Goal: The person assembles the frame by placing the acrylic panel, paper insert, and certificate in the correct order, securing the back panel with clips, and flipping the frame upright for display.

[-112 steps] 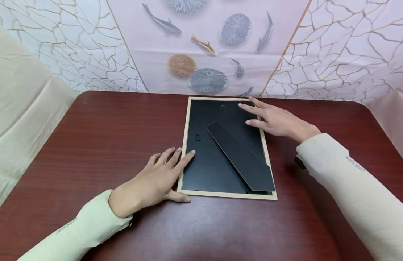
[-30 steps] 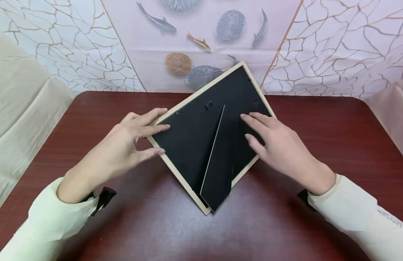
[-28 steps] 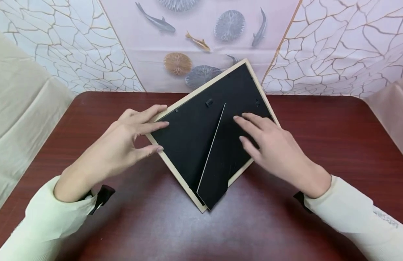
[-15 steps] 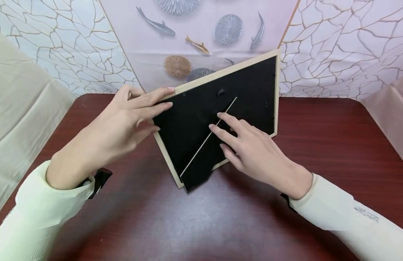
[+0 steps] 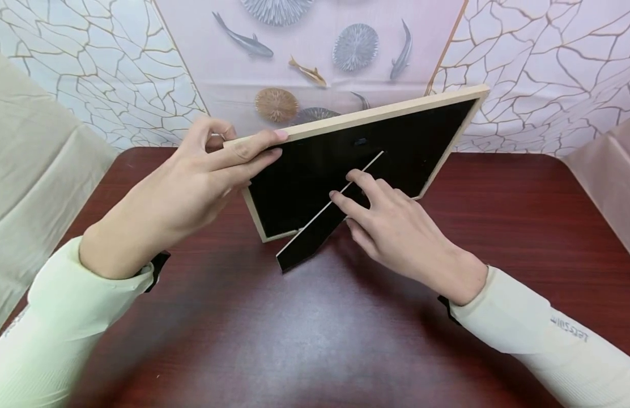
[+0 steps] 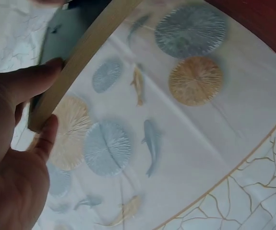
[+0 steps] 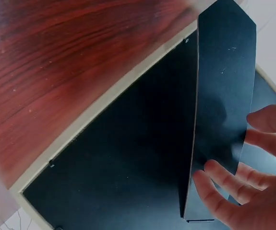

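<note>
A picture frame [image 5: 284,195] with a pale wood border and black backing is tilted up, its back toward me. My left hand [image 5: 192,187] grips its upper left corner. In the left wrist view, the thumb lies on the back side and another finger against the wooden edge [image 6: 75,67]. A black stand leg [image 5: 305,243] angles out from the backing. My right hand [image 5: 401,232] holds this leg lightly, fingertips at one edge and thumb by the other, as the right wrist view shows. The frame's front is hidden. Whether its lower edge touches the table, I cannot tell.
Beneath is a dark red wooden table [image 5: 294,351]. Behind it hangs a patterned cloth [image 5: 315,51] with fish and round motifs, close to the frame's top edge. Plain pale fabric [image 5: 34,170] drapes along the left side.
The frame lay flat on the table at first. It has been turned sideways and tilted up, its top right corner swinging right. My right hand has moved from the border onto the stand leg.
</note>
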Demonstrator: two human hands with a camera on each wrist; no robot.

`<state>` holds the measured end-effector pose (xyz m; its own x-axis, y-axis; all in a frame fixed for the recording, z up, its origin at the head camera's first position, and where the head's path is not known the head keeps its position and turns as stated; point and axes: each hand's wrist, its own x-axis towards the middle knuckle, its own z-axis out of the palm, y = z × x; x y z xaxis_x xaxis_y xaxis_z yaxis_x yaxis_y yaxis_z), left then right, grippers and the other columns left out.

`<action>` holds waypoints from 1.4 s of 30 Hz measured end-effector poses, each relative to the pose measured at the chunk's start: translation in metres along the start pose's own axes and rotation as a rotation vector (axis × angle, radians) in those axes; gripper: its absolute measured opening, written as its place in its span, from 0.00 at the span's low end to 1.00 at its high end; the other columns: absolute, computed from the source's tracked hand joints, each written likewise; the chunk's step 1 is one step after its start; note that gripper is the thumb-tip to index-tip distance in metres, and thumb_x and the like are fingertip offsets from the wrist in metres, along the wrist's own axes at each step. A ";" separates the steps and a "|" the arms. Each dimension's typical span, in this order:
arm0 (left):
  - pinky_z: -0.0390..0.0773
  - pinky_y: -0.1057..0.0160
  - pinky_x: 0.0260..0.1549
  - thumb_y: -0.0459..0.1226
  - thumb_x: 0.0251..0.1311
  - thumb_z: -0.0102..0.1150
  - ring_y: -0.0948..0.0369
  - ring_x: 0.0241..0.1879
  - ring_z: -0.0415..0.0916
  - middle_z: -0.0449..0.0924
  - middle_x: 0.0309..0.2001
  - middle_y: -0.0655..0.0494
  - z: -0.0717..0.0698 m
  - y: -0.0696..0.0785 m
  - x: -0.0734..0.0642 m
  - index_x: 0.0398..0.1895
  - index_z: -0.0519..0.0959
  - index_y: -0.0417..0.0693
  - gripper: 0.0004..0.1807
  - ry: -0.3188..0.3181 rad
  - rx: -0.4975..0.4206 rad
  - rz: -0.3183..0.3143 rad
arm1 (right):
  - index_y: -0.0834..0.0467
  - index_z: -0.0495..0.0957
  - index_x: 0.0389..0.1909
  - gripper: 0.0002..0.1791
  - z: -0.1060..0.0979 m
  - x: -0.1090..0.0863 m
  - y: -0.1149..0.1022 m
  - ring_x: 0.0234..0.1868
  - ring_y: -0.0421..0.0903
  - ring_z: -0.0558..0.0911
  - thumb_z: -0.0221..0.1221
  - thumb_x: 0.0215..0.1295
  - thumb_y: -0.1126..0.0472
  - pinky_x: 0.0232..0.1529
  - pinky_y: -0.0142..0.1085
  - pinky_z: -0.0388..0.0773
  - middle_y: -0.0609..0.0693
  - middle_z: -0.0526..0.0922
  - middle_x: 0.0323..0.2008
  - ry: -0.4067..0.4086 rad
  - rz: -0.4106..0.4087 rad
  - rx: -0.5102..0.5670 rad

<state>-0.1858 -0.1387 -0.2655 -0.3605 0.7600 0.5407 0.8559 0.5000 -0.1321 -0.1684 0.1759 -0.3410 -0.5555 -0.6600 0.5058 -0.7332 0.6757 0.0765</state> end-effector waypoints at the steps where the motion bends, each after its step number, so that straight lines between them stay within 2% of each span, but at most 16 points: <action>1: 0.77 0.52 0.44 0.15 0.62 0.58 0.38 0.54 0.67 0.75 0.73 0.50 0.001 0.000 -0.001 0.68 0.79 0.38 0.30 -0.007 0.014 0.003 | 0.57 0.78 0.67 0.25 0.000 -0.001 0.000 0.41 0.61 0.79 0.60 0.68 0.64 0.34 0.51 0.79 0.65 0.73 0.65 -0.002 0.002 -0.002; 7: 0.77 0.56 0.41 0.14 0.65 0.53 0.38 0.56 0.65 0.71 0.76 0.55 0.002 -0.003 -0.007 0.72 0.75 0.42 0.33 -0.036 0.093 0.018 | 0.57 0.79 0.66 0.25 -0.001 -0.005 0.000 0.45 0.61 0.80 0.61 0.68 0.64 0.35 0.51 0.80 0.65 0.74 0.65 -0.007 -0.002 -0.022; 13: 0.76 0.53 0.46 0.14 0.68 0.47 0.39 0.56 0.65 0.68 0.79 0.56 0.008 -0.011 -0.009 0.76 0.71 0.45 0.35 -0.036 0.150 0.041 | 0.57 0.79 0.66 0.25 -0.005 -0.011 -0.001 0.52 0.62 0.80 0.61 0.67 0.64 0.47 0.55 0.82 0.64 0.74 0.66 -0.025 -0.007 -0.022; 23: 0.75 0.53 0.49 0.14 0.72 0.36 0.41 0.54 0.65 0.68 0.78 0.55 0.020 -0.027 -0.016 0.79 0.68 0.51 0.38 0.009 0.333 0.095 | 0.56 0.79 0.66 0.27 -0.012 -0.023 -0.003 0.60 0.62 0.79 0.62 0.65 0.64 0.47 0.57 0.81 0.62 0.72 0.71 -0.077 -0.017 -0.008; 27: 0.74 0.54 0.49 0.12 0.69 0.37 0.42 0.53 0.66 0.71 0.77 0.54 0.024 -0.029 -0.015 0.78 0.69 0.52 0.40 0.051 0.386 0.115 | 0.56 0.77 0.69 0.29 -0.014 -0.025 -0.003 0.63 0.62 0.78 0.62 0.65 0.63 0.51 0.58 0.80 0.62 0.70 0.74 -0.102 -0.009 -0.011; 30: 0.75 0.51 0.49 0.13 0.69 0.41 0.42 0.56 0.68 0.73 0.75 0.53 0.029 -0.026 -0.015 0.76 0.73 0.50 0.38 0.111 0.367 0.111 | 0.56 0.76 0.70 0.29 -0.018 -0.025 -0.001 0.64 0.63 0.78 0.62 0.66 0.62 0.54 0.60 0.79 0.62 0.70 0.74 -0.089 -0.004 -0.005; 32: 0.76 0.46 0.50 0.15 0.69 0.43 0.42 0.59 0.68 0.74 0.74 0.53 0.033 -0.020 -0.015 0.74 0.74 0.49 0.35 0.163 0.316 0.089 | 0.58 0.75 0.70 0.29 -0.024 -0.025 0.002 0.65 0.64 0.77 0.61 0.67 0.62 0.54 0.61 0.78 0.63 0.71 0.73 -0.049 -0.001 0.004; 35: 0.75 0.39 0.49 0.21 0.68 0.49 0.41 0.63 0.69 0.76 0.73 0.52 0.038 -0.006 -0.014 0.72 0.75 0.49 0.31 0.230 0.243 0.022 | 0.61 0.76 0.68 0.27 -0.037 -0.024 0.009 0.64 0.67 0.77 0.58 0.68 0.62 0.52 0.64 0.77 0.66 0.74 0.70 0.069 0.004 0.008; 38: 0.72 0.37 0.48 0.26 0.65 0.51 0.42 0.63 0.70 0.76 0.71 0.50 0.042 0.011 -0.011 0.71 0.75 0.49 0.30 0.263 0.239 -0.063 | 0.63 0.79 0.64 0.24 -0.051 -0.023 0.017 0.62 0.69 0.78 0.56 0.68 0.64 0.56 0.62 0.75 0.67 0.77 0.65 0.237 0.040 0.020; 42: 0.70 0.37 0.50 0.30 0.67 0.49 0.40 0.63 0.71 0.77 0.68 0.46 0.048 0.032 -0.002 0.70 0.76 0.46 0.28 0.265 0.281 -0.153 | 0.62 0.83 0.59 0.21 -0.067 -0.027 0.031 0.59 0.69 0.78 0.57 0.67 0.64 0.67 0.51 0.73 0.65 0.81 0.63 0.425 0.177 0.031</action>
<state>-0.1753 -0.1042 -0.3108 -0.3359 0.5535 0.7621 0.6525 0.7203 -0.2355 -0.1504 0.2366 -0.2946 -0.4673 -0.3378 0.8170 -0.6570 0.7511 -0.0653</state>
